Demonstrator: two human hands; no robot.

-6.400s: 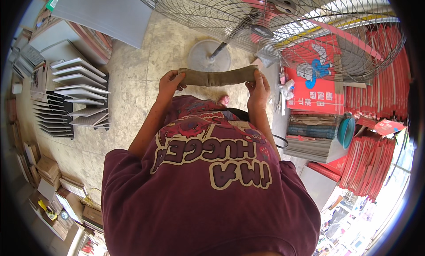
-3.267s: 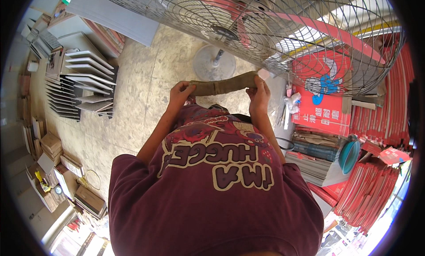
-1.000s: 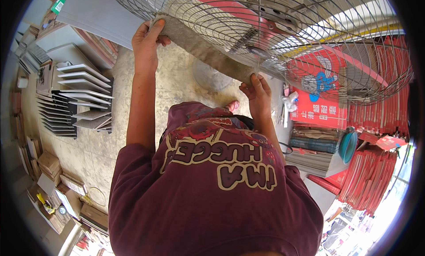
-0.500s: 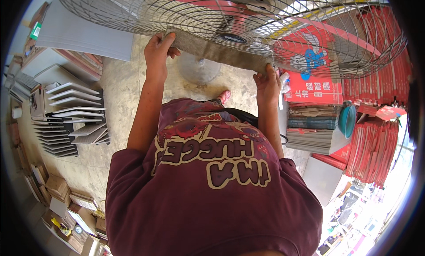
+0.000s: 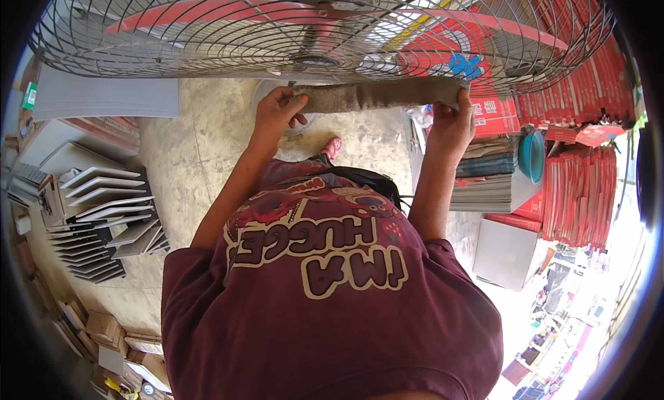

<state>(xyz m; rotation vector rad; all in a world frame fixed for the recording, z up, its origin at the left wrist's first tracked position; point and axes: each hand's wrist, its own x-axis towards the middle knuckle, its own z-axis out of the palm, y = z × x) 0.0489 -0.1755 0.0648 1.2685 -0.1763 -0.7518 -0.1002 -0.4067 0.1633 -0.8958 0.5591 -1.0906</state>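
Note:
A long strip of folded grey-brown cloth is stretched nearly level between my two hands. My left hand pinches its left end between thumb and fingers. At the other end, my right hand grips the corner with the thumb on top. Right behind the strip looms a large fan with a wire cage and red blades. The cloth overlaps the cage's lower right edge in view; whether they touch I cannot tell.
The fan's round base stands on the concrete floor behind my left hand. Tile samples lean in a rack at left. On the right are stacked red cartons, a teal bowl and grey tiles.
Both hands have shifted right with the cloth, relative to my body. The strip was slanting down to the right and is now almost level. The fan sits further left in view.

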